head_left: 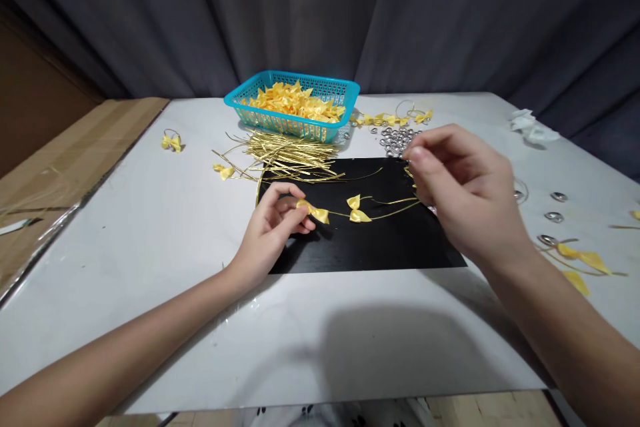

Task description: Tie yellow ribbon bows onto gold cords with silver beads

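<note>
My left hand [274, 230] is closed in a pinch on a yellow satin bow [319, 215], over a black mat [325, 253]. From that bow a thin gold cord [395, 212] runs right to a second yellow bow [359, 216] and on behind my right hand. My right hand [460, 190] is raised higher above the mat's right side, thumb and forefinger pressed together. What sits between those fingertips is too small to make out. Part of another yellow piece shows just behind them.
A teal basket [235, 105] of yellow bows stands at the back, with a pile of gold cords [295, 152] before it. Silver rings [395, 140] lie in a heap behind my right hand. Loose rings and bows [585, 257] lie right; crumpled white tissue [533, 127] is back right.
</note>
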Available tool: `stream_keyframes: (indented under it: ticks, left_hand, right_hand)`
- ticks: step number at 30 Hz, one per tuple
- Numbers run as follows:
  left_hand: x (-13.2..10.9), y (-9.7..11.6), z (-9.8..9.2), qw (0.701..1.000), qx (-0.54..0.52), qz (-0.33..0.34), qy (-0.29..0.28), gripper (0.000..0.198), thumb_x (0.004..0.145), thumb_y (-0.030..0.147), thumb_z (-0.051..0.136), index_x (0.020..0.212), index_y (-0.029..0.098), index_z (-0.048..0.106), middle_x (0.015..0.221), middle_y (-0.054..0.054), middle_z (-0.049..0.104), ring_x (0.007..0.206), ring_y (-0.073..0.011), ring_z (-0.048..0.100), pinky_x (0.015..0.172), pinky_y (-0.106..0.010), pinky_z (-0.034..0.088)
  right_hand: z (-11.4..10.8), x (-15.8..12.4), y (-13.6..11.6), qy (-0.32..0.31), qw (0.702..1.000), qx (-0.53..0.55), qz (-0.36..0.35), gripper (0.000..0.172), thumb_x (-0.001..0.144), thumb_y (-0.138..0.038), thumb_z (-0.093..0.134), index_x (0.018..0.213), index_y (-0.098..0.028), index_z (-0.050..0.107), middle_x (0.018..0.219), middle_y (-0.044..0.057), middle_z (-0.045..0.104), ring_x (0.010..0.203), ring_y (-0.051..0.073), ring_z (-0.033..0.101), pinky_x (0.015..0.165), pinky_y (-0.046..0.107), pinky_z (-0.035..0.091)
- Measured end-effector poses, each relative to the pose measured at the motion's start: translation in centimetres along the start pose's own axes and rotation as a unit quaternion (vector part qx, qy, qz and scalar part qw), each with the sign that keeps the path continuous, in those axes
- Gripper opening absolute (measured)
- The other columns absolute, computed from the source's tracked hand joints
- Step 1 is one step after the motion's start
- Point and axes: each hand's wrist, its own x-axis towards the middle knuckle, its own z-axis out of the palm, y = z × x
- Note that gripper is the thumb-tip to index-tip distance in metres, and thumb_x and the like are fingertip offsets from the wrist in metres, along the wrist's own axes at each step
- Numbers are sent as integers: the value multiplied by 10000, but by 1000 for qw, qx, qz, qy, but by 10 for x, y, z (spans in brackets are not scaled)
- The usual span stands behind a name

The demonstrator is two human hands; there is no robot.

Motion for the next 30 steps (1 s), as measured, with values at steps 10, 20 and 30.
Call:
stream_keyframes:
  ticks: [10, 20, 30]
  left_hand:
    - [1, -1, -3, 996, 86, -27, -14, 141, 715, 258, 725, 849, 220, 743, 939, -23, 742, 818, -141, 653, 725, -234, 519]
    - [-15, 6, 18, 989, 8, -144, -1, 124, 632, 155, 775, 750, 174, 739, 692, 10, 722, 613, -64, 609, 604, -146, 487]
    - [-14, 5, 15, 995, 85, -42, -27, 100, 726, 124, 647, 719, 171, 735, 824, -28, 680, 757, -96, 607, 705, -191, 475]
  right_hand:
    - [26, -21, 4, -127, 987, -69, 70, 147, 919, -294, 447, 811, -204, 490, 739, 7, 513, 656, 128, 466, 576, 263, 342]
    - [66, -39, 25, -10, 970, 63, 236, 144, 902, -330, 428, 828, -208, 408, 555, -75, 407, 463, 77, 370, 469, 211, 293]
    - [48, -29, 25, -17, 981, 71, 179, 149, 887, -322, 488, 839, -182, 503, 591, -59, 395, 448, 58, 301, 428, 201, 252]
